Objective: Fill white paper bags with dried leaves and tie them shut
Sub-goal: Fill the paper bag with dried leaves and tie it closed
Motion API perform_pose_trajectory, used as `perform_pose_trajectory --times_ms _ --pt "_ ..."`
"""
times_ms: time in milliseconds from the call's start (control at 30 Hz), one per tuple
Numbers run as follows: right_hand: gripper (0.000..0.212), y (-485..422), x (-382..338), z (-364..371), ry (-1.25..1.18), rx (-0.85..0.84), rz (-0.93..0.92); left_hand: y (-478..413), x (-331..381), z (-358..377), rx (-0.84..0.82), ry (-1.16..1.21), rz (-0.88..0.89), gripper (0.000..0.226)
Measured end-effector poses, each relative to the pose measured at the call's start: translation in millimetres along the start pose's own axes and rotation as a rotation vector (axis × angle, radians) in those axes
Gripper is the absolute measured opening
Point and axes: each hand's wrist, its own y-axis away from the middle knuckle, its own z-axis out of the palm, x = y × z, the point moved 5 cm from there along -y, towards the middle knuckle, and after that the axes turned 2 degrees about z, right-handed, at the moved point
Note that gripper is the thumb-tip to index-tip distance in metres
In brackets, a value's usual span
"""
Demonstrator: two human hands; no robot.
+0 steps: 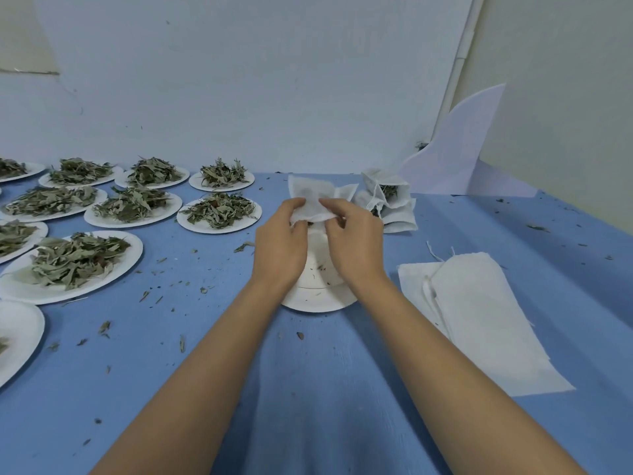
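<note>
Hands on it | your left hand (279, 250) and right hand (354, 243) both pinch the thin white paper bag (313, 200) | held above the round white paper plate (320, 296) | blue tabletop (308, 389) littered with leaf crumbs

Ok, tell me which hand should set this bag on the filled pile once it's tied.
Right, probably. The right hand and the left hand both pinch the bag, but the filled pile lies just right of the right hand; the left would have to reach across it.
</note>
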Motion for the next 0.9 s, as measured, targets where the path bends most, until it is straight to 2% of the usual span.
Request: perform_pose_trajectory --times_ms 167,300,367,433,500,567,700,833,900 --pt "0.042 -44.0 -1.1 -4.7 0.083 0.018 -0.044 -47.4 5.9 22.9 -0.128 0.129 -0.014 0.04" --pt "0.033 -81.8 8.0 -3.4 0.497 0.028 -0.132 -80.9 -3.9 49.7 -0.196 0.127 -0.01 0.042" --pt "0.028 -93.3 19.6 1.2 0.747 -0.054 -0.174 -93.6 -16.1 67.9 -0.284 -0.028 0.029 0.043" --pt "0.024 -96.1 33.7 6.1 0.993 -0.175 -0.166 -101.4 -34.9 85.0 -0.417 -0.298 0.033 0.045" --pt "0.024 -92.3 44.6 8.9 1.104 -0.238 -0.148 -104.9 -49.2 94.3 -0.502 -0.547 0.02 0.045" --pt "0.035 -87.3 50.6 10.3 1.084 -0.242 -0.157 -105.6 -52.7 98.9 -0.532 -0.608 0.025 0.046" --pt "0.044 -82.2 52.9 7.2 0.936 -0.212 -0.117 -100.9 -42.1 93.6 -0.452 -0.265 -0.009 0.053" --pt "0.037 -72.2 35.5 -8.5 0.666 0.013 -0.245 -89.2 -22.6 68.2 -0.259 -0.114 0.011 0.051" --pt "0.029 -60.8 30.8 -18.7 0.402 0.108 -0.186 -80.6 -18.3 54.5 -0.201 -0.186 0.015 0.045"
